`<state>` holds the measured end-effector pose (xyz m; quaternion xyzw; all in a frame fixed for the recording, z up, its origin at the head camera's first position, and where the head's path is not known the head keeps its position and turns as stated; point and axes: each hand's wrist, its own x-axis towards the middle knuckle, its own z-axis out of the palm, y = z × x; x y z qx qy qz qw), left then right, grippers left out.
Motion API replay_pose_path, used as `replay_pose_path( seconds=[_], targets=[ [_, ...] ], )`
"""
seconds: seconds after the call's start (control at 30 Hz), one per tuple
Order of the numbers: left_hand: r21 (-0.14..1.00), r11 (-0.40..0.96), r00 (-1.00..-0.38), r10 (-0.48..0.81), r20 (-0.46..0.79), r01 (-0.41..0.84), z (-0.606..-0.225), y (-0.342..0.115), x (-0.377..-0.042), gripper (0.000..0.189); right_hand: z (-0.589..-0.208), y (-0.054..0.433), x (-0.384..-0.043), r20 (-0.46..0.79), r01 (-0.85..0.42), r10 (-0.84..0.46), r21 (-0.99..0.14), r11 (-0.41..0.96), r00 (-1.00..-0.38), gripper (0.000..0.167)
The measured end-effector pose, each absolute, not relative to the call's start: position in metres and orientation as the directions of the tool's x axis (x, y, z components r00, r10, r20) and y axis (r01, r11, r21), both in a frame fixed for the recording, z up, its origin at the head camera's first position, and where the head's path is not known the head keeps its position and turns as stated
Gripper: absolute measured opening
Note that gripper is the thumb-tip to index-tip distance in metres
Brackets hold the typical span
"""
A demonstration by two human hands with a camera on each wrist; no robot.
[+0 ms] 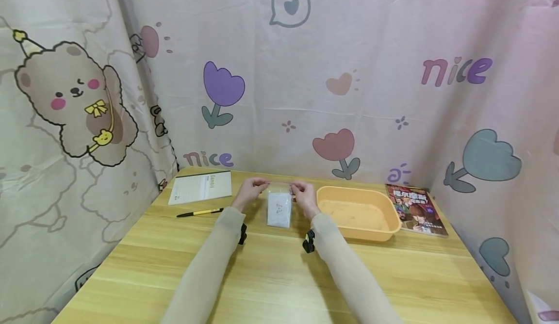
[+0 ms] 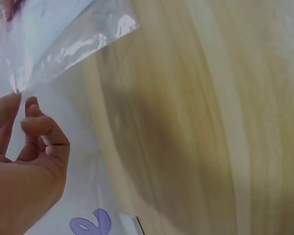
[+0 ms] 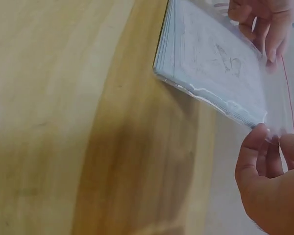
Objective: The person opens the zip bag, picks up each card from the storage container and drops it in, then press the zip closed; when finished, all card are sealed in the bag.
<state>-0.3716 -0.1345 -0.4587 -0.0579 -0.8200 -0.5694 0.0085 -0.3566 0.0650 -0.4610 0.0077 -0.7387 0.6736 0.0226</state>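
A clear zip-lock bag (image 1: 279,189) with a red seal line hangs between both hands over the far middle of the table. Inside it sits a stack of white paper sheets or cards (image 3: 220,58) with a small grey drawing on the front. My left hand (image 1: 252,190) pinches the bag's upper left corner between thumb and finger. At the upper right corner my right hand (image 1: 307,198) pinches the bag in the same way. The right wrist view shows the stack's layered edge, lifted above the wood.
A notepad (image 1: 201,188) and a yellow-black pen (image 1: 200,212) lie on the left. To the right stands a shallow orange plastic basin (image 1: 359,234), with a comic-style magazine (image 1: 418,211) behind its right side. A patterned curtain (image 1: 279,86) borders the wooden table (image 1: 279,275).
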Motion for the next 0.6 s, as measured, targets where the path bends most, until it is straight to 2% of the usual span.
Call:
replay_pose_path(
  seconds=[0.33,0.6],
  targets=[
    [0.970,0.236,-0.997,0.044,-0.069,-0.057,-0.468,-0.137,-0.373,0.029,-0.471,0.063,-0.356,0.008,-0.003,0.066,-0.997,0.076,-0.998,0.026],
    [0.991,0.118,-0.996,0.063,-0.068,-0.060,-0.476,-0.138,-0.374,0.026,-0.481,0.060,-0.362,0.022,0.012,0.160,-0.979,0.204,-0.987,0.018]
  ],
)
